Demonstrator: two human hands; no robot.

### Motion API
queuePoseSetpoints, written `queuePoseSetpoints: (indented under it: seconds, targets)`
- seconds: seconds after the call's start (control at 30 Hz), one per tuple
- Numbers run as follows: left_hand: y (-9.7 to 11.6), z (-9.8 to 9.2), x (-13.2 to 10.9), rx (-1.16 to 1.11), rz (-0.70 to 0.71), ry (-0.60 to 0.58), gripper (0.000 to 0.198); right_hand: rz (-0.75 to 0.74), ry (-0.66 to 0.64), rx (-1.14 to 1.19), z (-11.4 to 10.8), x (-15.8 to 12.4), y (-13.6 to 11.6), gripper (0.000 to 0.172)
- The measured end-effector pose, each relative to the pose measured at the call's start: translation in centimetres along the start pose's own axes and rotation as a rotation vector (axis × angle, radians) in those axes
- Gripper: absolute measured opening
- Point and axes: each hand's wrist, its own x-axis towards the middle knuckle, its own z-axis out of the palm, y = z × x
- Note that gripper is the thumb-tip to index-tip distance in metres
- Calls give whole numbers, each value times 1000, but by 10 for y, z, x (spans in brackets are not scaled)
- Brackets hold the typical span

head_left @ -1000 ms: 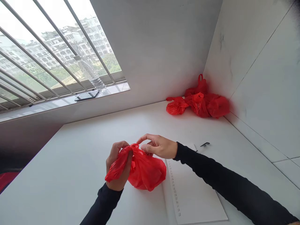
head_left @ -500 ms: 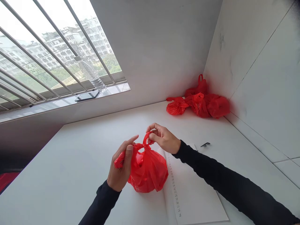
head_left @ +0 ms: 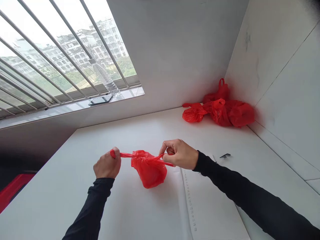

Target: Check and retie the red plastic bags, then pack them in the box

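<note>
A red plastic bag (head_left: 151, 173) with something bulky inside hangs between my hands, its neck gathered and drawn tight. My left hand (head_left: 108, 163) is wrapped in a fist around one twisted handle, which stretches level to the bag's top. On the other side my right hand (head_left: 180, 154) pinches the opposite handle between thumb and fingers, and a strip of it pokes out beneath them. The bag's contents are hidden by the plastic. I cannot tell whether its bottom touches the table.
An open spiral notebook (head_left: 210, 203) lies under my right forearm, a black pen (head_left: 225, 155) beyond it. Several tied red bags (head_left: 217, 111) sit in the far corner. On the windowsill are a clear plastic bottle (head_left: 106, 78) and a dark phone (head_left: 100, 100). White table (head_left: 62, 186) around.
My hands have moved apart, the left one going left and closing into a fist. The handles are now pulled taut, and the bag's loop at the top has tightened.
</note>
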Motion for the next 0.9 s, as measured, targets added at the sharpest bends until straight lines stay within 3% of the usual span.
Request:
queuePoseSetpoints:
  seconds: [0.1,0.17,0.4,0.5,0.6,0.7,0.8,0.9]
  targets:
    - [-6,3,3,-64,-65,-2,38,0,-63,-93,3,-1,0,10]
    - [-4,5,1,-165,-78,-67,41,4,-128,-147,5,-1,0,12]
    - [19,1,-16,-610,-22,-541,63,-5,-326,-293,4,-6,4,26]
    - [30,5,-29,-625,10,-639,54,-52,-409,-371,9,-6,9,28]
    - [39,12,-40,-676,34,-592,37,-136,-408,-422,11,-7,9,27]
    - [41,6,-44,-834,-6,-506,24,-174,-259,-401,6,-15,-3,33]
    - [28,-20,-46,-1060,-117,-345,16,-155,-128,-369,-1,-32,-24,33]
    - [-5,-62,-49,-1300,-200,-92,11,-146,-103,-403,-4,-51,-38,33]
